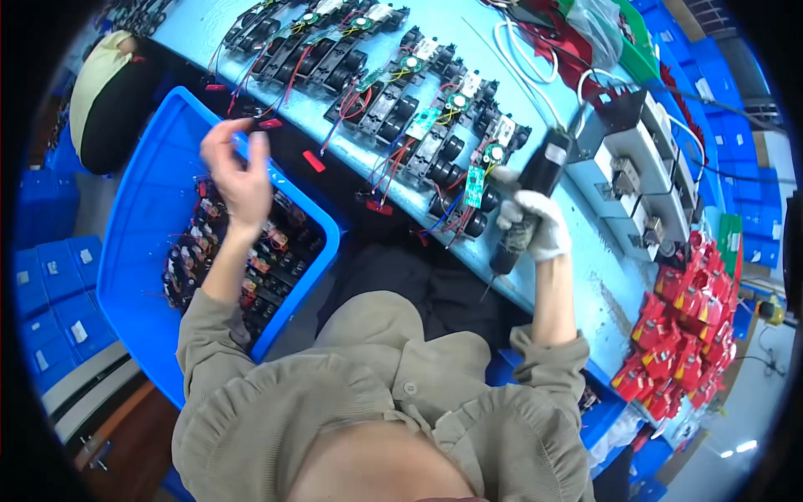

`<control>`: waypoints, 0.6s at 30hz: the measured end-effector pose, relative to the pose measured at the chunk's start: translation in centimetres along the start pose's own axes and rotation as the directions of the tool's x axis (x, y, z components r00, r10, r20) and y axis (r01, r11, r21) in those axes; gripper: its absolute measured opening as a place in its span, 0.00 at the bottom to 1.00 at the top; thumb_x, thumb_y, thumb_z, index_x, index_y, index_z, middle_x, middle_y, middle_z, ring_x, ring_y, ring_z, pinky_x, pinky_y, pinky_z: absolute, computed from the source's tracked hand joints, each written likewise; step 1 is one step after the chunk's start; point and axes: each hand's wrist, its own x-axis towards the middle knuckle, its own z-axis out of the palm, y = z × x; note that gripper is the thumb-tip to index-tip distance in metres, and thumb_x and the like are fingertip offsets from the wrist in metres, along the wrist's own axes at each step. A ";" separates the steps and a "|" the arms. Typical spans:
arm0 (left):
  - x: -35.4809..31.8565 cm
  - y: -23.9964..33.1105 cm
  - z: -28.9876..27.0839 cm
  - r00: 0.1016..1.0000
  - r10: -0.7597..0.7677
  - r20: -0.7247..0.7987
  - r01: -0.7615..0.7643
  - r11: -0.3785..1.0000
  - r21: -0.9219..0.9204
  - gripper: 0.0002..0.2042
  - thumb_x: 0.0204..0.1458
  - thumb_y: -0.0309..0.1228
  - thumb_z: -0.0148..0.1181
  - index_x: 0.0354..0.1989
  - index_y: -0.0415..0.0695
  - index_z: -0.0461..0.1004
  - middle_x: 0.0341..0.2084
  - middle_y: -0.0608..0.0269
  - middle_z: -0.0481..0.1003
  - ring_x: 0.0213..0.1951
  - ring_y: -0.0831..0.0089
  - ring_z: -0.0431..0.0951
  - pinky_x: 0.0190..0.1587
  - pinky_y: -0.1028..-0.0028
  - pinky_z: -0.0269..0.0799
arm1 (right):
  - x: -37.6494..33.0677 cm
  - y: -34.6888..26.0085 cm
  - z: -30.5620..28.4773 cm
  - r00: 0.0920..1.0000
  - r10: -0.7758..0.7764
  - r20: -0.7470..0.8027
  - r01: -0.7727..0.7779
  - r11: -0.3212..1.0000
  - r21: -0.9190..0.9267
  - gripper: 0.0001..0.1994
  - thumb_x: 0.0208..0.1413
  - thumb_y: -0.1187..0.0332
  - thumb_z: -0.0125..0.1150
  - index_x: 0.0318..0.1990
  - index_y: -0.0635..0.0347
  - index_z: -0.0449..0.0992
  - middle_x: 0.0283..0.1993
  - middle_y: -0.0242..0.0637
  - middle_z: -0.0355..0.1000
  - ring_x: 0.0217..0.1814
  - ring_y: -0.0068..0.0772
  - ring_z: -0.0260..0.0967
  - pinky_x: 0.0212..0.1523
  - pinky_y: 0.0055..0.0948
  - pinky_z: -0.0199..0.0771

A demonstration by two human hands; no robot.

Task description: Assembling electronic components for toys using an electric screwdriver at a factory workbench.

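My right hand, in a white glove, grips a black electric screwdriver whose thin bit points down past the table edge. Bare and with thumb and fingers apart, my left hand hovers over the rim of a blue bin. A red connector tab on wires hangs near its fingertips. Several black toy-car chassis stand in a row on the light blue table, with green circuit boards and loose coloured wires. The chassis nearest my right hand lies just left of the screwdriver.
More black chassis assemblies fill the bin's bottom. Grey metal boxes with cables stand at the table's right. Red plastic shells are heaped at the right front. A green crate is at the back; another person is at far left.
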 end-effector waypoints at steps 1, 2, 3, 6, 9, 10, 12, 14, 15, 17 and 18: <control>-0.1 4.2 -0.5 0.991 0.060 0.119 -0.028 0.968 -0.251 0.12 0.47 0.24 0.55 0.41 0.38 0.67 0.42 0.54 0.64 0.43 0.68 0.65 0.46 0.72 0.61 | 0.3 0.0 0.3 1.000 -0.003 0.011 0.003 1.000 0.019 0.24 0.44 0.69 0.57 0.51 0.70 0.64 0.38 0.39 0.69 0.23 0.18 0.58 0.26 0.20 0.63; 0.0 7.7 -0.7 0.964 0.143 0.225 -0.015 0.872 -0.490 0.09 0.47 0.22 0.54 0.38 0.38 0.68 0.40 0.56 0.65 0.40 0.70 0.66 0.44 0.75 0.62 | 0.7 -0.2 0.3 1.000 -0.006 0.026 0.008 0.999 -0.048 0.25 0.44 0.69 0.57 0.51 0.72 0.63 0.34 0.36 0.67 0.23 0.18 0.58 0.26 0.20 0.63; 0.6 11.6 -2.0 0.817 0.221 0.532 0.245 0.703 -0.668 0.09 0.48 0.20 0.52 0.39 0.37 0.68 0.38 0.58 0.66 0.38 0.73 0.67 0.41 0.76 0.65 | 0.7 -0.3 0.3 0.999 -0.005 0.035 0.009 0.993 -0.117 0.27 0.43 0.69 0.57 0.52 0.73 0.63 0.29 0.33 0.66 0.22 0.18 0.57 0.25 0.21 0.63; 0.8 19.4 -3.0 0.695 0.523 0.493 0.410 0.275 -0.869 0.02 0.48 0.23 0.51 0.28 0.38 0.68 0.25 0.58 0.67 0.27 0.68 0.69 0.31 0.72 0.65 | -1.3 -1.1 0.2 1.000 -0.017 0.007 0.018 0.975 -0.219 0.28 0.43 0.69 0.58 0.52 0.75 0.62 0.23 0.29 0.63 0.21 0.19 0.57 0.25 0.21 0.62; 0.2 18.7 -5.2 0.705 0.518 0.483 0.355 0.332 -0.874 0.03 0.48 0.24 0.52 0.30 0.38 0.67 0.26 0.57 0.67 0.28 0.68 0.69 0.32 0.72 0.65 | -2.4 -1.7 0.9 0.995 -0.103 0.012 0.102 0.949 -0.297 0.28 0.43 0.69 0.57 0.52 0.76 0.62 0.19 0.26 0.59 0.20 0.19 0.57 0.25 0.21 0.62; -0.4 19.7 -4.5 0.699 0.523 0.487 0.357 0.335 -0.872 0.04 0.47 0.24 0.52 0.31 0.38 0.67 0.27 0.57 0.67 0.28 0.67 0.69 0.33 0.73 0.64 | -2.9 -1.5 0.5 0.993 -0.113 -0.021 0.102 0.953 -0.284 0.27 0.44 0.69 0.57 0.52 0.76 0.62 0.19 0.27 0.60 0.20 0.19 0.57 0.25 0.21 0.62; -2.3 22.2 -3.4 0.679 0.539 0.499 0.372 0.334 -0.866 0.06 0.47 0.25 0.53 0.32 0.38 0.66 0.28 0.57 0.67 0.29 0.67 0.68 0.34 0.73 0.64 | -4.2 -0.7 -0.4 0.986 -0.132 -0.105 0.102 0.962 -0.253 0.27 0.44 0.69 0.57 0.52 0.76 0.62 0.19 0.28 0.60 0.20 0.19 0.57 0.24 0.21 0.62; -4.3 24.1 -3.1 0.652 0.556 0.516 0.396 0.330 -0.857 0.08 0.46 0.25 0.54 0.34 0.38 0.65 0.29 0.56 0.67 0.30 0.66 0.68 0.35 0.73 0.64 | -4.9 0.0 -1.1 0.977 -0.157 -0.142 0.125 0.970 -0.210 0.27 0.44 0.69 0.57 0.52 0.76 0.62 0.19 0.27 0.60 0.20 0.19 0.57 0.24 0.21 0.62; -5.1 24.2 -3.3 0.637 0.565 0.524 0.413 0.323 -0.851 0.09 0.46 0.26 0.54 0.35 0.38 0.65 0.30 0.56 0.67 0.31 0.66 0.68 0.35 0.73 0.64 | -5.4 0.2 -1.9 0.973 -0.170 -0.155 0.144 0.975 -0.169 0.26 0.45 0.70 0.57 0.52 0.76 0.62 0.19 0.27 0.60 0.20 0.19 0.57 0.24 0.21 0.63; -3.3 23.6 -0.7 0.626 0.567 0.535 0.419 0.334 -0.844 0.10 0.46 0.26 0.55 0.36 0.38 0.65 0.31 0.55 0.67 0.32 0.66 0.68 0.36 0.73 0.64 | -6.2 0.0 -2.7 0.969 -0.187 -0.164 0.166 0.977 -0.132 0.26 0.45 0.70 0.57 0.52 0.76 0.62 0.19 0.27 0.60 0.20 0.19 0.58 0.24 0.21 0.63; -4.3 24.2 -1.3 0.621 0.565 0.544 0.422 0.343 -0.839 0.11 0.46 0.26 0.56 0.37 0.38 0.64 0.31 0.55 0.67 0.32 0.65 0.68 0.37 0.73 0.64 | -6.5 -0.2 -3.1 0.967 -0.189 -0.171 0.170 0.978 -0.119 0.26 0.45 0.70 0.57 0.52 0.75 0.62 0.19 0.27 0.60 0.20 0.19 0.58 0.24 0.21 0.63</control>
